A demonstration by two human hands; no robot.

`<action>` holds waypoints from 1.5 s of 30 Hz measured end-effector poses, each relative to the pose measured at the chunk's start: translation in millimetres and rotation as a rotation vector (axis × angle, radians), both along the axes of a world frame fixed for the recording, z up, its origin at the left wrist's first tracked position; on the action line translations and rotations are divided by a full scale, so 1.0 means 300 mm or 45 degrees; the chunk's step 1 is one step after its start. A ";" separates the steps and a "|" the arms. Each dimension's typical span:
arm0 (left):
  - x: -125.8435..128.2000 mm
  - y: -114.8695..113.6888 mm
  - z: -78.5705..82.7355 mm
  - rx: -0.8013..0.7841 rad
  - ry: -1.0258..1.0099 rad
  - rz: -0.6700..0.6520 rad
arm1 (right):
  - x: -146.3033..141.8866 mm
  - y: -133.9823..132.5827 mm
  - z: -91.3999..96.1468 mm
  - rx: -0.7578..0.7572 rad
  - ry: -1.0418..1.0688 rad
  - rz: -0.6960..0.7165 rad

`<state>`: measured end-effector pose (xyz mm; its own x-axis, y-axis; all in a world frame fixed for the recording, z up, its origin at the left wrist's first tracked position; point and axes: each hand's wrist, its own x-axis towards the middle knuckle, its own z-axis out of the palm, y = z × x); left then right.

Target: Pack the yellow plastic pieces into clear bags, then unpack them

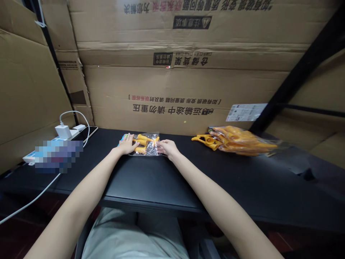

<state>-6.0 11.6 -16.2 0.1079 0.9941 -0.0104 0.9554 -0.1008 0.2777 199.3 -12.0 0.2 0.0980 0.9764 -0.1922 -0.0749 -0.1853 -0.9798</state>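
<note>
On the black table, a clear plastic bag (151, 151) lies flat with yellow plastic parts (141, 141) inside and a colourful printed card at its left end. My left hand (127, 145) rests on that left end, fingers stretched out over the card and the parts. At the opposite end, my right hand (167, 148) pinches the bag's right edge between thumb and fingers. To the right lies a larger clear bag (239, 141) stuffed with similar yellow parts. One yellow part (206, 140) sticks out at its left side.
Cardboard sheets (151, 82) with printed characters stand behind the table (151, 180). On the left are a power strip (29, 157), a white charger (63, 131) with its cable, a phone (93, 131) and a blurred-out item (59, 154). A black metal post (293, 75) rises on the right.
</note>
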 end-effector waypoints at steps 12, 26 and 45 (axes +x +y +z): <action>0.000 0.004 -0.010 0.035 -0.094 -0.105 | -0.028 0.001 -0.025 0.104 -0.034 0.003; 0.007 0.009 -0.024 0.073 -0.145 -0.166 | -0.036 0.042 -0.087 0.181 -0.078 -0.044; -0.006 -0.005 0.003 0.147 -0.081 -0.177 | 0.003 0.064 -0.084 0.180 0.193 0.028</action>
<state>-7.7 10.1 -15.4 0.2412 0.9638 0.1138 0.9108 -0.2653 0.3162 200.3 7.2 -25.0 0.0567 0.9963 -0.0642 -0.2211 -0.0501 -0.9740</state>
